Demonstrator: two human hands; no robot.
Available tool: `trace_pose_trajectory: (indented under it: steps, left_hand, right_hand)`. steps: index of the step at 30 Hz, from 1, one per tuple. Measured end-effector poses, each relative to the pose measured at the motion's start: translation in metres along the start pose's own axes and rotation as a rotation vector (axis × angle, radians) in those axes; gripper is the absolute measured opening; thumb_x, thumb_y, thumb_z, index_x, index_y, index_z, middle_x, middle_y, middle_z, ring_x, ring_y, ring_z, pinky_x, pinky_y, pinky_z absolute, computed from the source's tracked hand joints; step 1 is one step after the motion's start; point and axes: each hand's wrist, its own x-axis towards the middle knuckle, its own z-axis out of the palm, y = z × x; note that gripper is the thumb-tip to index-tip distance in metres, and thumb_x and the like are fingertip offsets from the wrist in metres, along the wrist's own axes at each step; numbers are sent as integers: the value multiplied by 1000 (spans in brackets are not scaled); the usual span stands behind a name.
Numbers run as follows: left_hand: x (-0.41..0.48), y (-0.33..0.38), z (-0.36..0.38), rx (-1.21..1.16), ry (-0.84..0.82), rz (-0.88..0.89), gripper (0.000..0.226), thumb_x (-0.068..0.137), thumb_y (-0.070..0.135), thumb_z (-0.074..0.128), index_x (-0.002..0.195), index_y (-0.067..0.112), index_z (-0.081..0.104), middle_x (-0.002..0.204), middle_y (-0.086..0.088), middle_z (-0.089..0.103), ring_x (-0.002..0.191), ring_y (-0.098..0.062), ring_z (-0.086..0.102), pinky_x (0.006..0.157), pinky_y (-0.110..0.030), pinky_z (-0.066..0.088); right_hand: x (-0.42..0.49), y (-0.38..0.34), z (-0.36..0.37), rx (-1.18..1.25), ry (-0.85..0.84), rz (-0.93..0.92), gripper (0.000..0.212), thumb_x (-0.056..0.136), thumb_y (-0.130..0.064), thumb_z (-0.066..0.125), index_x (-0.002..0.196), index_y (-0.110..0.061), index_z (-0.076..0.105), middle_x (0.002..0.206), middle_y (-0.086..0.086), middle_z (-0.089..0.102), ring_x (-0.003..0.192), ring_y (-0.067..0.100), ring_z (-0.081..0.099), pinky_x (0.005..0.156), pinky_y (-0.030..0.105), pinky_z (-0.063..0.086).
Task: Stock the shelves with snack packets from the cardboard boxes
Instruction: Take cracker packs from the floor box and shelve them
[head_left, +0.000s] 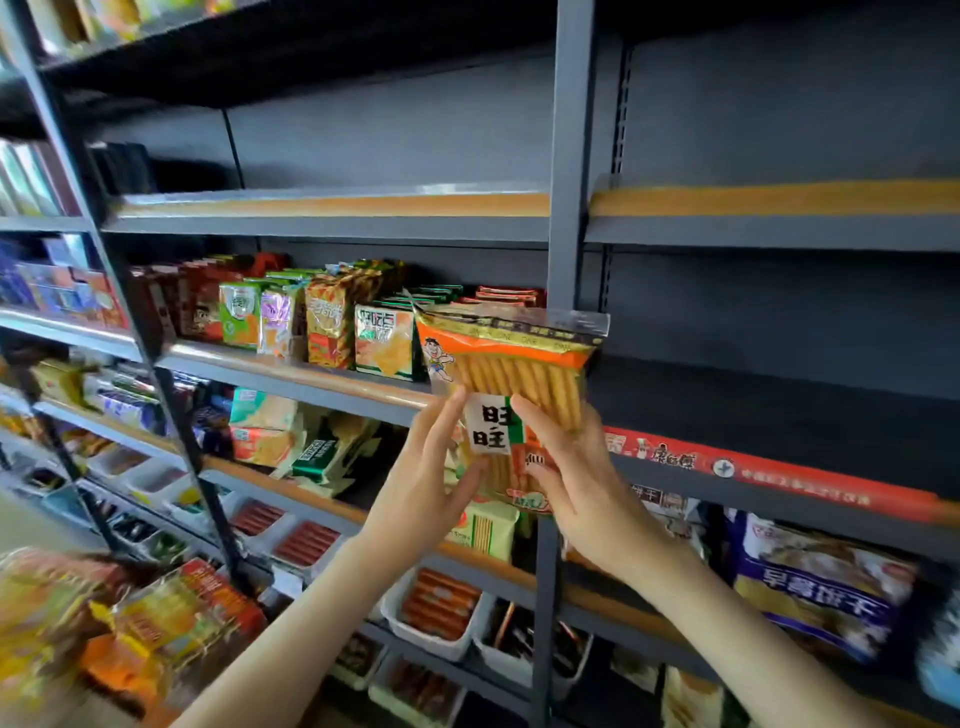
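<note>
**A:** Where is the packet (511, 358) right now?

**B:** Dead centre, held up in the air and upright, label facing out. It sits in front of the shelf (291, 373), just at 3 o'clock of the row of packets (332, 322). As far as I can judge, it is not resting on the board yet.

**A:** And the hands?

**B:** Both are on its lower half. The left hand (431, 488), at the packet's 7 o'clock, runs its fingers up the left edge with the thumb pressed on the front, pinching that side. The right hand (582, 493), at 5 o'clock, lays its fingers on the front and grips the right edge. I cannot tell where its hidden fingers sit.

**A:** Why hold it so low?

**B:** My guess is that it keeps the top free to slide in first, and two hands keep the brittle sticks flat and the face forward.

**A:** Why that spot?

**B:** The row ends there, beside the post (569, 156) at 12 o'clock, so the packet would carry the row on.

**A:** Any more stock?

**B:** There is a blurred heap of packets (156, 618) at 8 o'clock. I cannot make out a box.
</note>
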Motion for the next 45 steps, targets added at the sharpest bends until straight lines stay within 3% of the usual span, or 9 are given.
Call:
trace_pose_trajectory:
  steps: [5, 13, 16, 19, 24, 29, 34, 39, 45]
  left_hand:
    - [23, -72, -21, 104, 169, 20, 67, 92, 23, 53, 146, 21, 14, 133, -11, 36, 111, -27, 47, 90, -20, 37]
    - [85, -186, -36, -24, 101, 70, 66, 91, 23, 61, 144, 23, 22, 128, 3, 40, 112, -8, 44, 96, -10, 36]
    - [108, -209, -33, -217, -49, -64, 88, 86, 17, 70, 143, 47, 11, 122, 27, 42, 105, 7, 50, 89, -6, 40]
    - [126, -219, -13, -308, -203, -106, 83, 85, 9, 71, 133, 50, 17, 104, 24, 51, 90, 11, 54, 76, -1, 40]
    - [144, -214, 30, -379, -329, -139, 68, 86, 11, 69, 144, 21, 33, 100, 18, 55, 81, 9, 55, 68, -5, 42]
    - [154, -213, 47, -376, -459, 41, 68, 89, 14, 66, 144, 22, 27, 103, 24, 49, 83, 13, 55, 76, -9, 47]
    - [169, -241, 60, -238, -592, 217, 72, 89, 35, 63, 150, 20, 27, 126, -1, 51, 119, -15, 41, 106, -35, 36]
    - [179, -264, 81, 62, -398, 485, 62, 87, 43, 53, 143, 23, 38, 139, -5, 52, 130, -23, 43, 105, -46, 32]
    - [179, -271, 112, 507, -503, 519, 123, 51, 76, 74, 150, 17, 31, 151, -17, 35, 138, -35, 37, 109, -57, 27]
  right_hand:
    - [70, 14, 63, -179, 54, -15, 100, 87, -7, 67, 149, -47, -1, 157, 20, 7, 142, 34, 26, 105, 49, 43]
    - [153, 42, 138, -84, 215, 176, 110, 87, -16, 68, 143, -54, -19, 159, 17, -9, 148, 24, 7, 112, 33, 28]
    - [172, 52, 144, -69, 269, 314, 115, 87, -10, 68, 137, -58, -23, 160, 7, -15, 140, -3, -10, 109, 22, 21]
    - [178, 65, 139, -88, 333, 426, 111, 86, 1, 65, 138, -52, -17, 160, 2, -6, 128, -19, -7, 104, 8, 9]
    - [170, 70, 129, -63, 364, 569, 108, 85, -38, 70, 136, -59, -23, 160, -1, -14, 146, 9, -8, 109, 30, 10]
    - [175, 77, 125, -144, 386, 721, 126, 67, -57, 76, 141, -51, -26, 158, 0, -24, 146, 23, -10, 115, 49, 9]
    - [179, 97, 128, -92, 469, 808, 116, 72, -38, 78, 147, -45, -11, 160, 1, -5, 146, 26, 3, 113, 53, 18]
    - [183, 113, 131, -135, 635, 843, 108, 71, -22, 76, 146, -40, 0, 149, -1, 12, 135, 24, 20, 107, 48, 32]
    - [204, 148, 125, -408, 823, 961, 104, 70, -29, 78, 147, -25, 7, 150, 11, 16, 136, 31, 24, 110, 57, 25]
